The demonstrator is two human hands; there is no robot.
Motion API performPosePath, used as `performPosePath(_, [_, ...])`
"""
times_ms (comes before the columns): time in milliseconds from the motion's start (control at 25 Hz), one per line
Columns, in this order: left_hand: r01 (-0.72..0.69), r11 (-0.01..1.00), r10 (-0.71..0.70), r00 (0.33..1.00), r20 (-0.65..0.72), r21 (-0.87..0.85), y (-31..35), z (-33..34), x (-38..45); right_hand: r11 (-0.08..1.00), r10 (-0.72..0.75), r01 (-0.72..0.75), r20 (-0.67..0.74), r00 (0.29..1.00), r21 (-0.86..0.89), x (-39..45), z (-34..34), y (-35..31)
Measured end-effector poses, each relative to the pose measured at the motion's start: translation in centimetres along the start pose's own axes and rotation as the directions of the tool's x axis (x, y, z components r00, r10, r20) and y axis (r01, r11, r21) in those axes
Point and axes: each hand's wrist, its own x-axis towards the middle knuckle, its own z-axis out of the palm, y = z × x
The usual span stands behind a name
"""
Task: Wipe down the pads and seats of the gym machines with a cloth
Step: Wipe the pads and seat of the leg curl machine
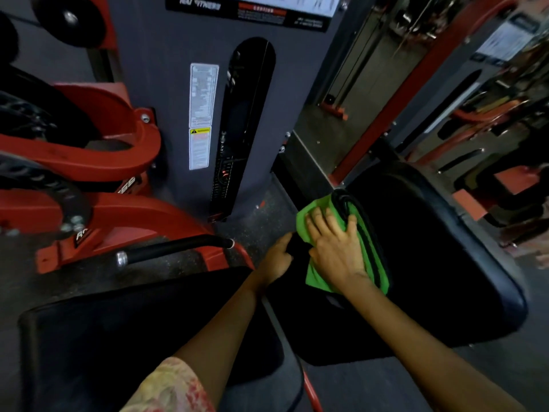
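Two hands on pad (430, 263): right hand (335, 251) flat, fingers spread, pressing cloth (374, 263) onto its left edge for wiping; left hand (276, 257) curls round pad edge, prob. steadying.

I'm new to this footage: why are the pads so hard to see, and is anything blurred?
Head view: dim light leaves the black pad nearly featureless, while the green cloth under the right hand stays vivid; the right edge smears, and the wide lens bends straight frames.

Single head cam, wide-angle, looks forward and steeply down, close over the pad (430, 278); weight tower (166, 99) far, floor (267, 215) between.
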Motion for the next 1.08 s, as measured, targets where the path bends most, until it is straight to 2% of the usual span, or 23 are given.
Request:
performPosePath(200, [-0.117, 0.992, 0.119, 0.992, 0.033, -0.049, 5.5, 0.6, -1.1, 0.987, 0.155, -0.158, -0.080, 0.985, -0.024, -1.2, -4.2, 4.7])
performPosePath(480, [-0.314, 0.946, 0.308, 0.948, 0.075, 0.085, 11.5, 2.9, -4.1, 0.957, 0.272, -0.283, -0.139, 0.952, -0.063, -5.0, -8.1, 8.7])
performPosePath(560, [-0.342, 0.931, 0.335, 0.940, 0.070, 0.126, 11.3, 3.4, -4.6, 0.967, 0.226, -0.239, -0.131, 0.965, -0.091, -7.3, -7.8, 8.1])
performPosePath(720, [-0.352, 0.919, 0.341, 0.936, 0.087, 0.179, 10.3, 4.5, -6.7, 0.998, -0.026, 0.020, -0.082, 0.996, -0.066, -11.9, -7.3, 8.1])
performPosePath(800, [-0.354, 0.918, 0.334, 0.933, 0.132, 0.179, 9.5, 5.1, -8.1, 0.998, -0.011, 0.003, -0.124, 0.992, -0.066, -12.9, -8.6, 9.7])
performPosePath(960, [-0.352, 0.923, 0.328, 0.930, 0.166, 0.153, 7.9, 6.5, -10.1, 0.966, 0.213, -0.232, -0.164, 0.963, -0.111, -11.5, -9.5, 10.0])
performPosePath(1000, [-0.344, 0.925, 0.320, 0.934, 0.160, 0.162, 7.7, 7.0, -10.3, 0.962, 0.218, -0.238, -0.154, 0.964, -0.130, -11.4, -8.7, 9.2])
performPosePath(1080, [-0.288, 0.947, 0.270, 0.953, 0.136, 0.140, 7.5, 7.5, -10.8, 0.983, 0.111, -0.126, -0.113, 0.987, -0.137, -12.1, -6.4, 6.7])
